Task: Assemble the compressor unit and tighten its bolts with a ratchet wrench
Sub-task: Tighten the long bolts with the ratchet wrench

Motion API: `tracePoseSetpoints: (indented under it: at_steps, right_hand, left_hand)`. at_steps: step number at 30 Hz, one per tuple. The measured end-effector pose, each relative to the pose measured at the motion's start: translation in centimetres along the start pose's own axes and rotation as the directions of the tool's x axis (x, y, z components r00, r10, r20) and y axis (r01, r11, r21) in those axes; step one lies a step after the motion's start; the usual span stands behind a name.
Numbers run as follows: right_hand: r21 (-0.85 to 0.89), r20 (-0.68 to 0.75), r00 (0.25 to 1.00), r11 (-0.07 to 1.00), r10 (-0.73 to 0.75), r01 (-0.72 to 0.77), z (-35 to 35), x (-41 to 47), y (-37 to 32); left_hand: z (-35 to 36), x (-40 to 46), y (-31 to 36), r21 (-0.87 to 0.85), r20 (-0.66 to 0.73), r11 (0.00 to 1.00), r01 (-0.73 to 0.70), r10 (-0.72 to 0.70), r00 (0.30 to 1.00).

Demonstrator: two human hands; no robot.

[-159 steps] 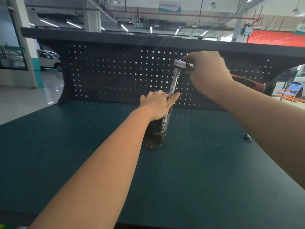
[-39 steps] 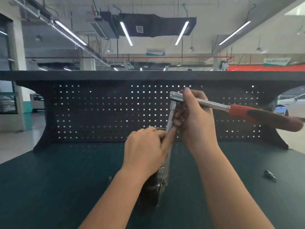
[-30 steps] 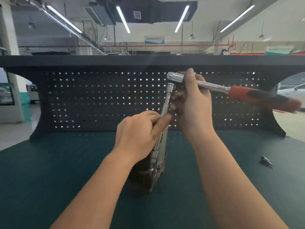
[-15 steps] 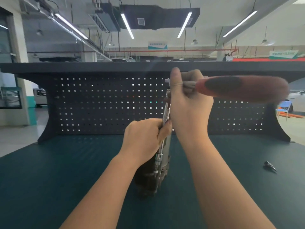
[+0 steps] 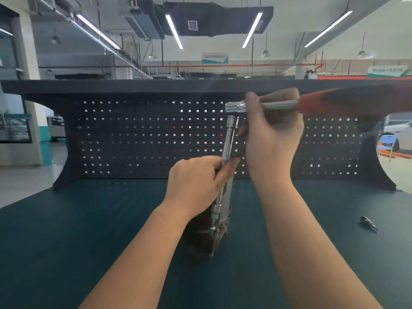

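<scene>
A dark, greasy metal compressor unit [image 5: 207,233] stands upright on the dark green bench top [image 5: 89,241], roughly in the middle and in front of the black perforated back panel [image 5: 138,139]. A long chrome extension bar with a knurled grip band [image 5: 227,146] rises from the unit's top, tilted slightly to the right. The left hand [image 5: 196,184] wraps its curled fingers and thumb around the lower part of this bar, just above the unit. The right hand [image 5: 272,132] grips the chrome ratchet wrench with a red and black handle [image 5: 281,105] near its head, fingers curled over the shaft; the handle points out to the right and is blurred. The wrench head sits just above the top of the bar with a small gap visible between them. A small dark metal bit [image 5: 369,223] lies on the bench well off to the right.
</scene>
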State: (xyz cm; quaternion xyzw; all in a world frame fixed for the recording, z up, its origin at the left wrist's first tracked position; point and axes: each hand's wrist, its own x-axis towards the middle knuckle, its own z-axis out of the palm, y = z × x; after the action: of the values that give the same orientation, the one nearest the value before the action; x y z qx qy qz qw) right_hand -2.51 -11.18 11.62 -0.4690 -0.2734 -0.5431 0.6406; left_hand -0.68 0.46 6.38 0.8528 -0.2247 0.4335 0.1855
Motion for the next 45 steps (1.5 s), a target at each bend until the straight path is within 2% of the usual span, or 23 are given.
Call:
tracePoseSetpoints:
  at_steps: [3, 5, 7, 10, 11, 12, 14, 16, 18, 20, 22, 24, 25, 27, 29, 31, 33, 35, 37, 40, 42, 44, 45]
  right_hand:
    - [-0.195, 0.111, 0.978, 0.962, -0.175, 0.194, 0.6, -0.8, -0.2]
    - [-0.075, 0.053, 0.995, 0.994, -0.08, 0.084, 0.8, -0.9, -0.3]
    - [0.202, -0.026, 0.978, 0.959, 0.206, -0.197, 0.8, -0.6, -0.1]
    - [0.689, 0.186, 0.683, 0.402, 0.707, -0.603, -0.3, 0.7, 0.5]
    - [0.707, 0.229, 0.633, 0.32, 0.739, -0.63, -0.6, 0.9, 0.6]
    - [0.67, 0.22, 0.648, 0.369, 0.73, -0.644, -0.8, 1.0, 0.6]
    - [0.436, 0.116, 0.815, 0.709, 0.567, -0.555, -0.8, 1.0, 0.3]
    - [0.035, 0.102, 0.975, 0.978, 0.199, -0.203, -0.2, 0.4, -0.8]
    - [-0.253, 0.236, 0.966, 0.953, -0.107, 0.168, 0.5, -0.3, -1.3]
    - [-0.341, 0.322, 0.919, 0.878, -0.227, 0.336, 1.1, -0.9, -1.4]
    - [-0.204, 0.28, 0.948, 0.955, -0.152, 0.213, 1.3, -1.3, -1.3]
    - [0.1, 0.174, 0.981, 0.99, 0.083, -0.101, 0.9, -1.0, -1.0]
    - [0.247, 0.127, 0.954, 0.923, 0.27, -0.294, 0.6, -0.6, -0.7]
    - [0.469, 0.146, 0.761, 0.632, 0.633, -0.616, -0.1, 0.3, 0.1]
    - [0.59, 0.185, 0.639, 0.436, 0.747, -0.68, -0.4, 0.8, 0.7]
    - [0.535, 0.118, 0.774, 0.617, 0.622, -0.577, -0.3, 0.6, 0.4]
    - [0.123, 0.047, 0.975, 0.967, 0.219, -0.223, 0.0, 0.1, -0.6]
    - [-0.257, 0.208, 0.968, 0.948, -0.137, 0.19, 0.3, -0.4, -1.0]
    - [-0.348, 0.305, 0.934, 0.891, -0.188, 0.293, 0.8, -0.9, -1.2]
    - [-0.082, 0.184, 0.982, 0.995, -0.047, 0.063, 1.0, -1.2, -1.1]
    - [0.213, 0.015, 0.969, 0.946, 0.247, -0.245, 1.1, -0.7, -0.8]
    - [0.517, 0.055, 0.752, 0.626, 0.657, -0.584, 1.0, 0.2, 0.0]
    - [0.616, 0.135, 0.65, 0.45, 0.748, -0.646, 1.0, 0.4, 0.4]
  left_hand:
    - [-0.1, -0.2, 0.3, -0.043, -0.017, 0.999, -0.032, 0.031, 0.999]
    - [-0.1, -0.2, 0.1, -0.052, -0.005, 0.998, -0.042, 0.042, 0.999]
    - [0.0, -0.1, -0.1, -0.028, 0.016, 0.999, -0.034, 0.034, 0.999]
    - [0.1, 0.0, -0.3, -0.006, 0.002, 0.998, -0.06, 0.06, 0.998]
    - [0.1, 0.0, -0.3, -0.025, 0.006, 0.998, -0.064, 0.064, 0.998]
    - [0.0, -0.1, -0.3, -0.041, 0.013, 0.997, -0.062, 0.063, 0.998]
    - [0.0, 0.0, -0.1, -0.06, 0.007, 0.997, -0.05, 0.05, 0.999]
    - [-0.1, -0.1, 0.1, -0.066, 0.009, 0.997, -0.03, 0.03, 1.0]
    - [-0.1, -0.1, 0.1, -0.089, 0.019, 0.996, -0.007, 0.008, 1.0]
    - [-0.2, -0.2, 0.1, -0.122, 0.013, 0.992, 0.005, -0.003, 1.0]
    - [-0.3, -0.2, 0.3, -0.143, 0.041, 0.99, 0.002, 0.003, 0.999]
    - [-0.3, -0.2, 0.2, -0.17, 0.075, 0.985, 0.013, 0.0, 0.997]
    - [-0.3, -0.2, 0.2, -0.175, 0.078, 0.984, 0.02, -0.006, 0.997]
    - [-0.4, -0.1, 0.2, -0.139, 0.043, 0.99, 0.002, 0.004, 0.999]
    - [-0.2, -0.1, 0.1, -0.085, 0.008, 0.995, -0.044, 0.044, 0.999]
    - [-0.2, 0.0, 0.4, -0.093, 0.014, 0.995, -0.04, 0.041, 0.999]
    - [-0.2, 0.0, 0.4, -0.108, 0.041, 0.994, -0.013, 0.018, 0.999]
    - [-0.1, -0.1, 0.1, -0.117, 0.037, 0.993, 0.004, 0.0, 0.999]
    - [-0.2, -0.2, 0.0, -0.134, 0.003, 0.991, -0.002, 0.002, 1.0]
    - [-0.3, -0.2, 0.2, -0.152, 0.022, 0.988, -0.014, 0.017, 1.0]
    - [-0.2, -0.1, 0.1, -0.176, 0.039, 0.984, 0.012, -0.005, 0.999]
    - [-0.2, 0.0, -0.3, -0.173, 0.011, 0.985, 0.017, -0.015, 1.0]
    - [-0.2, 0.0, -0.5, -0.155, -0.02, 0.988, 0.004, -0.008, 1.0]
